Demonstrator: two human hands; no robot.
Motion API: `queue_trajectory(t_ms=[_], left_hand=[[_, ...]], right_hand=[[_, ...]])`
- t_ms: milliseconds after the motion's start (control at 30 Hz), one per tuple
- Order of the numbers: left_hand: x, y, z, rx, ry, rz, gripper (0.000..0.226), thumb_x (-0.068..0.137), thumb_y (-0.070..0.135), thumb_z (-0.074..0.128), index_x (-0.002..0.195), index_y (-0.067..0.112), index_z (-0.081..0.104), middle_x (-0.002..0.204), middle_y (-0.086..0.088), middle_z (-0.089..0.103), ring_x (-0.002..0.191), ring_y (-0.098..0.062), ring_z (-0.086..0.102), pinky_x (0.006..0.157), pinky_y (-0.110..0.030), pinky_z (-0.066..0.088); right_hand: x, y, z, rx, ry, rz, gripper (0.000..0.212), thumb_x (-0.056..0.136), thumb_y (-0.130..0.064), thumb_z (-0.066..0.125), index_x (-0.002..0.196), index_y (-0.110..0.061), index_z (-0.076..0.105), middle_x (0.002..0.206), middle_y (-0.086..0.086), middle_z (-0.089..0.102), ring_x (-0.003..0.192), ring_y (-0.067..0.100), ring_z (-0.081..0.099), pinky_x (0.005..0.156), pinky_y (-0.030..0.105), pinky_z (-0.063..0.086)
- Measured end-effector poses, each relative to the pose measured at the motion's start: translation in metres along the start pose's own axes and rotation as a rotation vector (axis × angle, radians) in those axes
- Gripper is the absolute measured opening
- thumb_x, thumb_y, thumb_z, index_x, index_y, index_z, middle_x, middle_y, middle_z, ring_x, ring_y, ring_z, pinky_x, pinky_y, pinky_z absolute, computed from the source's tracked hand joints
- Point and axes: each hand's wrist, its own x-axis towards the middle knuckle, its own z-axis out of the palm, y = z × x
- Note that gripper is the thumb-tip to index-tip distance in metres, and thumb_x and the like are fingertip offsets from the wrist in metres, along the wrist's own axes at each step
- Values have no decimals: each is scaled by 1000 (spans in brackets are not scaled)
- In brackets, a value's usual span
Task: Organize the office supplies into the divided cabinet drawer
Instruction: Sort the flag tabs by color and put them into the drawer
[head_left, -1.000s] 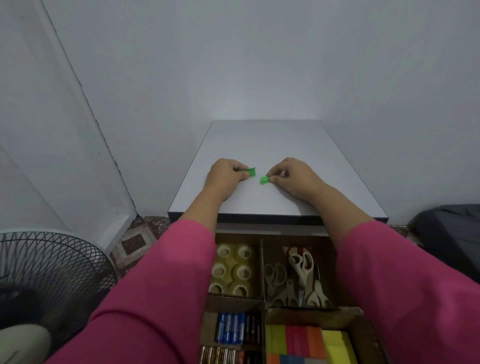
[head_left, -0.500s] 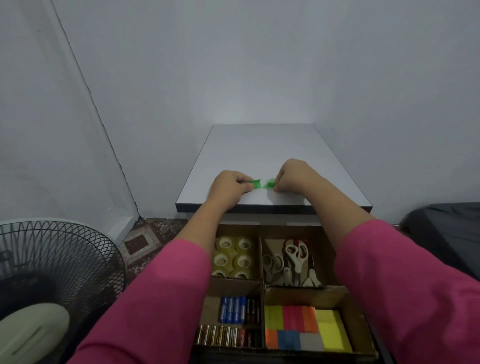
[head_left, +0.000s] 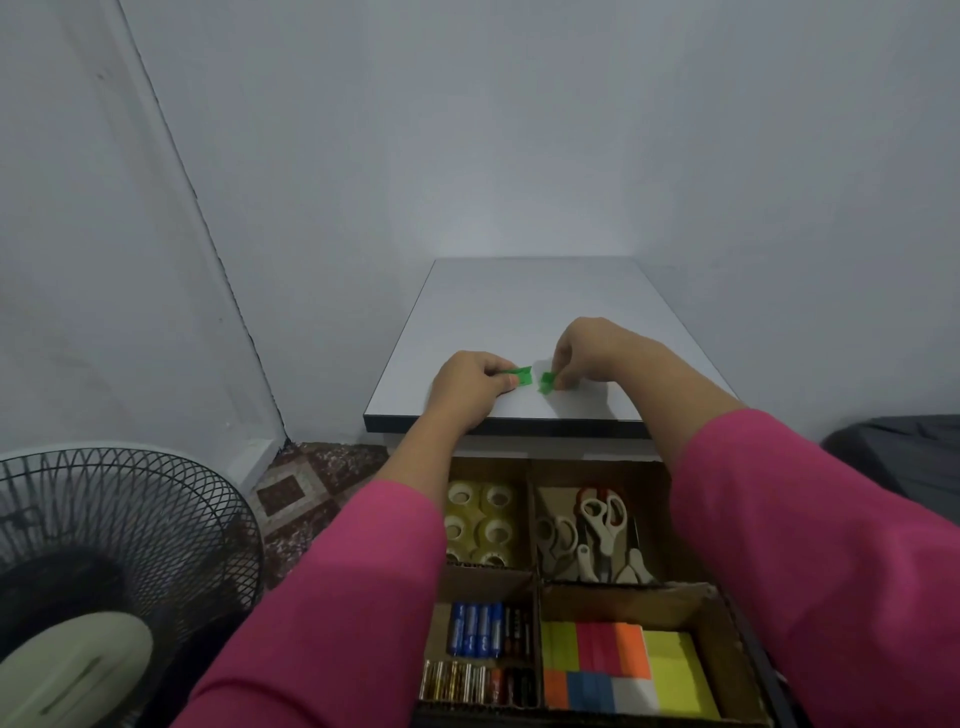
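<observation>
**Two green pieces pinched over cabinet top; drawer open below**

Head view: the left hand (head_left: 470, 387) pinches a small green piece (head_left: 521, 375); the right hand (head_left: 584, 353) pinches a second green piece (head_left: 547, 382), both just above the cabinet top (head_left: 519, 296), near its front edge. What they are cannot be told. Judged light, thin and easily dropped; a fingertip pinch at the edges suits. The divided drawer (head_left: 535, 579) already holds tape rolls (head_left: 480, 522), scissors (head_left: 597, 530), batteries (head_left: 478, 630) and sticky notes (head_left: 618, 665).

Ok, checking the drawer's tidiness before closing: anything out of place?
Drawer compartments look sorted. Only two small green pieces are still out, above the cabinet top: left hand pinches one, right hand the other.
</observation>
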Motion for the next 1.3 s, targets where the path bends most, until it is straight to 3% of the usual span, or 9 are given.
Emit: queue_trajectory(t_ms=[133, 233, 500, 800, 1000, 1100, 1200, 1300], left_hand=[[-2, 1, 1, 6, -3, 4, 25, 91, 21, 64, 114, 15, 70, 104, 1, 67, 98, -17, 58, 93, -38, 51], [-3, 2, 1, 1, 1, 8, 25, 91, 21, 64, 114, 14, 70, 104, 1, 67, 97, -17, 58, 91, -36, 51], [-3, 1, 1, -2, 3, 8, 25, 91, 22, 64, 114, 15, 70, 105, 0, 67, 98, -17, 58, 91, -37, 51], [-5, 3, 1, -3, 9, 10, 24, 90, 21, 65, 113, 14, 70, 104, 0, 67, 100, -18, 58, 94, -39, 51], [-4, 1, 1, -7, 7, 6, 23, 90, 22, 65, 111, 17, 71, 100, 4, 67, 98, -17, 58, 93, -40, 51], [-6, 0, 2, 10, 18, 19, 23, 90, 23, 65, 112, 18, 71, 104, 3, 68, 99, -16, 59, 93, -39, 50], [-13, 2, 1, -55, 55, 47, 25, 90, 20, 65, 114, 14, 70, 111, 0, 68, 104, -16, 58, 92, -28, 48], [-39, 13, 2, -304, 148, 90, 23, 88, 11, 66, 111, 9, 70, 105, 0, 69, 97, -7, 61, 78, -8, 45]], right_hand=[[2, -3, -1, -30, 11, -16, 19, 79, -17, 76, 98, -14, 73, 105, 1, 64, 104, 20, 58, 84, 28, 46], [3, -3, 0, -49, 24, -18, 28, 78, -18, 77, 106, -17, 71, 109, 1, 62, 101, 18, 56, 83, 28, 45], [2, -2, -2, -22, -41, 46, 34, 82, -23, 73, 111, -6, 69, 112, 7, 66, 103, 23, 59, 86, 31, 48], [-5, -4, 4, 88, -6, 65, 33, 81, -19, 71, 112, -8, 69, 107, 6, 67, 85, 16, 58, 70, 24, 46], [-7, -4, 9, 95, 7, 94, 31, 82, -21, 68, 108, -4, 68, 103, 10, 66, 95, 22, 61, 76, 30, 49], [-15, -3, 10, 110, 45, 68, 27, 83, -19, 68, 107, -7, 69, 101, 7, 65, 89, 18, 58, 72, 26, 47], [-32, -2, 11, 148, 68, 48, 26, 81, -16, 70, 107, -11, 70, 98, 3, 64, 80, 12, 56, 64, 21, 45], [-64, 6, 11, 209, 74, 47, 27, 81, -16, 72, 107, -12, 70, 98, 3, 67, 83, 14, 60, 68, 24, 49]])
